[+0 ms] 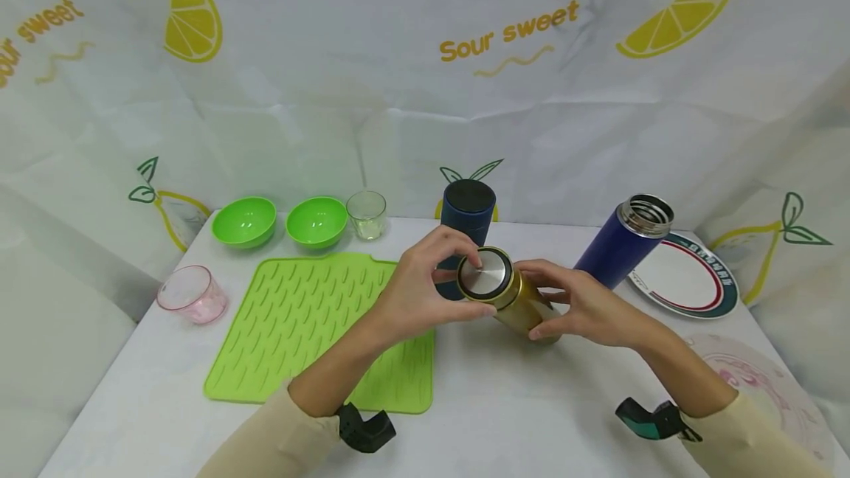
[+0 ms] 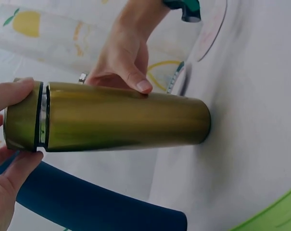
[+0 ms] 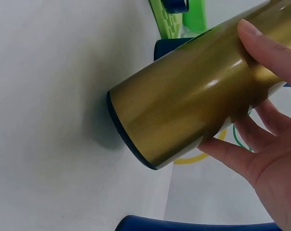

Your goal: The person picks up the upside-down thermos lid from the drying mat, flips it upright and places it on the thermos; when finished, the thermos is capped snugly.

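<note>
A gold thermos [image 1: 526, 310] stands between both hands at the middle of the table. My left hand [image 1: 421, 286] grips its lid [image 1: 487, 275], fingers and thumb on opposite sides of the steel-topped cap. In the left wrist view, a silver gap shows between the lid [image 2: 24, 118] and the gold body [image 2: 126, 118]. My right hand [image 1: 587, 305] holds the body, thumb on the near side and fingers on the far side. The base sits close over the white cloth in the right wrist view, where the thermos [image 3: 183, 96] leans. Behind the left hand rises a dark blue thermos [image 1: 468, 205].
An uncapped blue thermos [image 1: 614, 248] stands right of my right hand, near a rimmed plate [image 1: 677, 275] and a pink-patterned plate [image 1: 750, 367]. Leftward lie a green mat [image 1: 292, 330], two green bowls [image 1: 244, 223], a clear glass [image 1: 367, 216] and a pink glass [image 1: 195, 297].
</note>
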`<state>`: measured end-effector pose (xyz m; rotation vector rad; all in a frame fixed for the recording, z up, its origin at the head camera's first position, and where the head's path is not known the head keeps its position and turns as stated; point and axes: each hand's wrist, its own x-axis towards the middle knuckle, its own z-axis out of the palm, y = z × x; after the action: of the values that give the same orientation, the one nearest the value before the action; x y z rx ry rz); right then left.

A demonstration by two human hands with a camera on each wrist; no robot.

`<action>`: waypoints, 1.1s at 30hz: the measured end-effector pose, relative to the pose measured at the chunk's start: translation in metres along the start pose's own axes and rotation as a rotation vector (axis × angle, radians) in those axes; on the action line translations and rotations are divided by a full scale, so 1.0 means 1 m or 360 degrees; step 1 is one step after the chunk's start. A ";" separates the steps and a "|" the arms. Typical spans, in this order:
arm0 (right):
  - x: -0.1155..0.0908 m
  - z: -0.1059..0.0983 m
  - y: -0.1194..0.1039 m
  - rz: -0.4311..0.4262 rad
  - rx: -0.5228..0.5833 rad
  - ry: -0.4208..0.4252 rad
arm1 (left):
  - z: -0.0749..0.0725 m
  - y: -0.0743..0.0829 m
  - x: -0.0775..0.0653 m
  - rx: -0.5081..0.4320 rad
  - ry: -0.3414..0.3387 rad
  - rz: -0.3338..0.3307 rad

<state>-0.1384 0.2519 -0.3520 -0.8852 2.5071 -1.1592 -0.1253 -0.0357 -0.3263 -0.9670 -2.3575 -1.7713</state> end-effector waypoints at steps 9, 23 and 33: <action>0.002 -0.003 0.003 -0.0007 0.0013 -0.0066 | -0.011 -0.006 0.003 -0.0190 -0.0183 0.0045; 0.002 -0.005 0.003 -0.0006 -0.0013 -0.0085 | -0.010 -0.007 -0.002 -0.0114 -0.0135 0.0056; 0.003 -0.004 0.004 -0.0007 -0.0014 -0.0076 | -0.016 0.004 0.001 0.0132 -0.0276 0.0095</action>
<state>-0.1441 0.2547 -0.3517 -0.9101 2.4753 -1.1154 -0.1291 -0.0482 -0.3167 -1.2104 -2.4504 -1.6160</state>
